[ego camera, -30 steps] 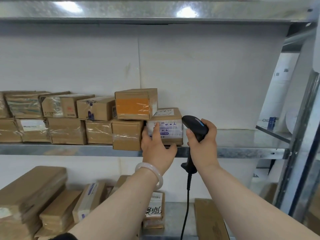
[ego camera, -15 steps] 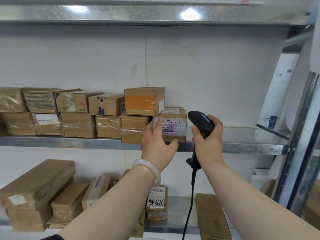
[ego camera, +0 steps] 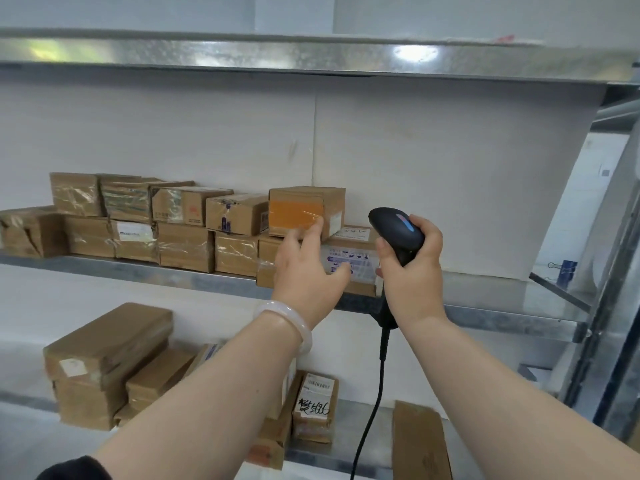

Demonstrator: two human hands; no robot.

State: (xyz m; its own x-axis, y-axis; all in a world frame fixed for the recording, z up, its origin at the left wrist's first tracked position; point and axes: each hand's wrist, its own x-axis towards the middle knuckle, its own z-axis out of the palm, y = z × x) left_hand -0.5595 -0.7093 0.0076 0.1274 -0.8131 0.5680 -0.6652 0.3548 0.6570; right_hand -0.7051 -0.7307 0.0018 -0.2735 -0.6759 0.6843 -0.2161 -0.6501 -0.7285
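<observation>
Step in hand, judged: scan label on white-labelled box (ego camera: 356,258).
Right hand (ego camera: 414,275) wrapped round handle of barcode scanner (ego camera: 396,230); scanner head aimed forward, cable hanging down.
Left hand (ego camera: 308,271) spread wide, holding nothing; index tip at lower corner of orange-taped box (ego camera: 296,211), contact unclear.
To do well: steady box with label facing out, fingers off barcode, tilt scanner head down at label.
White-labelled box at right end of row on middle shelf (ego camera: 138,269), behind left thumb, just left of scanner, partly under orange-taped box.
</observation>
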